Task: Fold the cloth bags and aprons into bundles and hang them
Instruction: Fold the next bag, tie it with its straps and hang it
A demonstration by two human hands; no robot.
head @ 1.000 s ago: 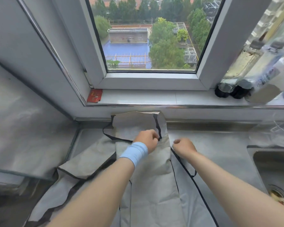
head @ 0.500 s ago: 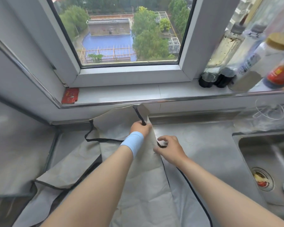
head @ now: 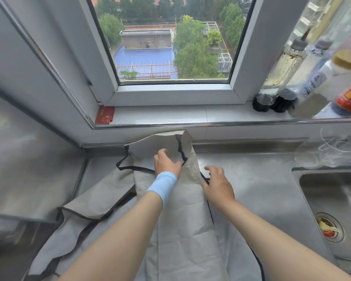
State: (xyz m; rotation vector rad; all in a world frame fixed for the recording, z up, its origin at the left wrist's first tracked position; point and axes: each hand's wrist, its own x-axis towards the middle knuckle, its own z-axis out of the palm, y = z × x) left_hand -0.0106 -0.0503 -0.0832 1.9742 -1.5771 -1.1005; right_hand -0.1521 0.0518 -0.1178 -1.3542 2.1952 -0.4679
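- One steel table (head: 261, 179) carries the work and runs right into the sink.
- One grey apron (head: 182, 220) with black trim (head: 179, 149) lies spread on the table.
  - Its middle panel is folded lengthwise and points toward the window sill (head: 190, 115).
  - A loose panel lies crumpled to the left.
  - The near end runs out of view.
  - Risk: the far flap stands curled upright. If it is released unpressed, it likely springs open and undoes the fold.
  - Risk: loose trim on the right side may drag toward the sink during bundling.
- Sink (head: 332, 189): set into the table, well apart from the apron, with a strainer at its drain.
- Bottles (head: 292, 63): stand in a row on the sill. One holds yellowish liquid and one holds pale powder.
- Left hand (head: 167, 164): grip closed on the apron at the far flap, thumb beside the trim.
- Right hand (head: 218, 185): grip wide, fingers relaxed, resting at the panel's right edge.
- Strainer (head: 329, 227): holds red and yellow food scraps.
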